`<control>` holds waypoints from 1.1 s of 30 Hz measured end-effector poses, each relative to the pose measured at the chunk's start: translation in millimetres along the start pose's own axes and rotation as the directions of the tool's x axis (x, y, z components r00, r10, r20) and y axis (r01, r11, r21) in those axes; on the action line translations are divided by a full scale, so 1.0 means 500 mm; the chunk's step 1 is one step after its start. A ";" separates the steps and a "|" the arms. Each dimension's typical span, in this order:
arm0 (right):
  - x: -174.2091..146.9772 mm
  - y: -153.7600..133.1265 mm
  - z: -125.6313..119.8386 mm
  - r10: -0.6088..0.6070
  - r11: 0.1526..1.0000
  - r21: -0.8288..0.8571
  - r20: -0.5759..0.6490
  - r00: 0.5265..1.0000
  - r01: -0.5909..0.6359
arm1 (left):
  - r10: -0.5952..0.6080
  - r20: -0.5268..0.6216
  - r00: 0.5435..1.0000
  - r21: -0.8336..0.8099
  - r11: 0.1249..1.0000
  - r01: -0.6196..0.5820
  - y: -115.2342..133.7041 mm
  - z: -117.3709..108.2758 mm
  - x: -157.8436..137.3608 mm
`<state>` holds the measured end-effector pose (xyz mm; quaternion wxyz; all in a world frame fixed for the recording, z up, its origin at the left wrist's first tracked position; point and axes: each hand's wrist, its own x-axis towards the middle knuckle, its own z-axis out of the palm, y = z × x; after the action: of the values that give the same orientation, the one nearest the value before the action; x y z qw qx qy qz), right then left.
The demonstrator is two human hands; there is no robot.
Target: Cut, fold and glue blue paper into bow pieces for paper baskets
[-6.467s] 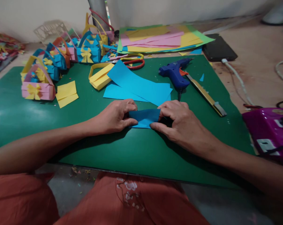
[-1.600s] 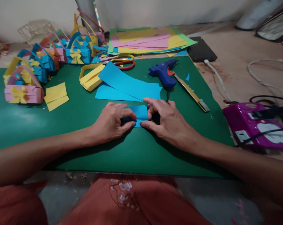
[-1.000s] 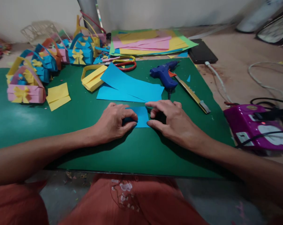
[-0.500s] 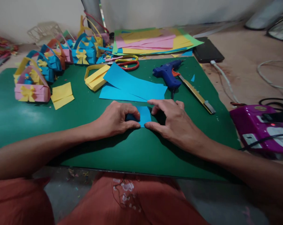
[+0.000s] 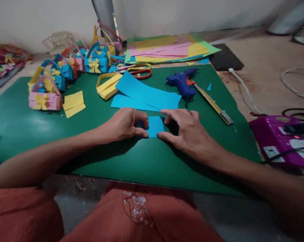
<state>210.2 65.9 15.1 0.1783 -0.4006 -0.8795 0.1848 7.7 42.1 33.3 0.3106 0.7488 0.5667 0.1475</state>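
Note:
A small blue piece of paper [image 5: 155, 126] lies on the green board [image 5: 131, 161] between my hands. My left hand [image 5: 128, 124] curls over its left end, thumb and fingers closed on the paper. At the right edge, my right hand [image 5: 185, 129] rests with thumb and index finger apart, the thumb tip at the paper's lower corner. Just beyond my hands are larger blue paper strips [image 5: 152, 95], overlapping each other. A yellow paper basket [image 5: 109, 86] touches their left end, and a folded yellow paper piece [image 5: 74, 104] lies farther left.
Several finished paper baskets [image 5: 47, 101] stand at the back left. Scissors [image 5: 143, 72], a blue glue gun [image 5: 183, 82] and a cutter knife [image 5: 214, 106] lie behind my hands. Coloured sheets [image 5: 164, 50] and a black phone [image 5: 226, 57] are farther back. A purple power box [image 5: 272, 134] sits right.
The view has shifted slightly, so the scene sits a little lower and more to the right. My left hand has moved slightly left along the small blue paper, showing more of it.

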 end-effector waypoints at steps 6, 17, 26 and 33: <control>-0.001 0.002 -0.001 -0.002 1.000 -0.011 -0.003 1.000 0.002 | 0.014 -0.024 1.000 -0.049 0.999 -0.015 -0.021 -0.003 -0.020; -0.003 0.005 0.000 -0.038 0.999 -0.005 -0.024 0.999 0.038 | 0.196 -0.238 0.951 0.181 0.971 -0.155 -0.026 -0.031 -0.056; -0.012 0.002 -0.003 -0.138 0.951 -0.288 -0.079 0.987 0.110 | 0.655 0.007 0.756 0.601 0.601 -0.527 -0.027 0.044 -0.039; -0.026 0.015 -0.016 -0.599 0.664 -0.496 0.096 0.795 0.560 | 0.651 0.028 0.759 0.578 0.609 -0.543 -0.040 0.038 -0.037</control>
<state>226.9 61.9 16.3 0.1507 -0.1385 -0.9700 -0.1310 -2.2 22.1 8.7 -0.0411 0.9337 0.3265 0.1413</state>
